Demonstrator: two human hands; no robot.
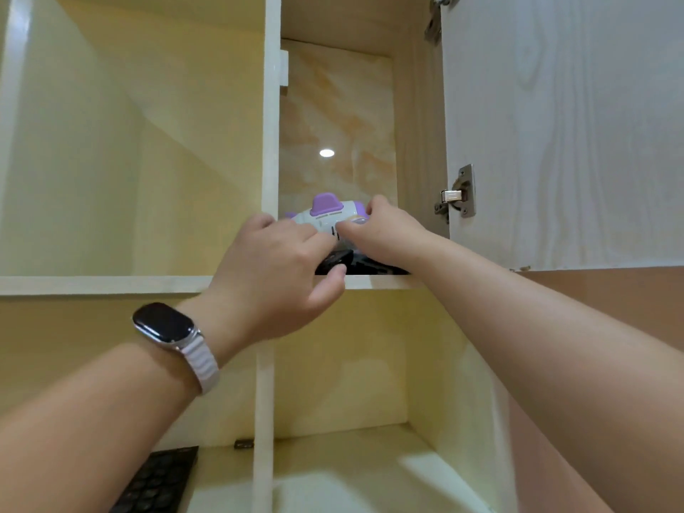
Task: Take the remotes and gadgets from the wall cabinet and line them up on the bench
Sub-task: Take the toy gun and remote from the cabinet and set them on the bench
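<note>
Both grips close on gadgets at the upper-right shelf [377,282] edge — left hand [275,275] pinching a black remote [335,261], right hand [385,231] clasping the white-and-purple toy [325,214], probably to lift both out together.

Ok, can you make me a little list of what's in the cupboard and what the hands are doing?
place: open wall cabinet, door swung right
upper right shelf: white and purple gadget, black items under it at the front edge
left hand: watch on wrist, thumb on a black item, fingers by the gadget
right hand: fingers on the gadget
lower left shelf: black remote
grip: cannot tell if either hand has closed on anything
</note>
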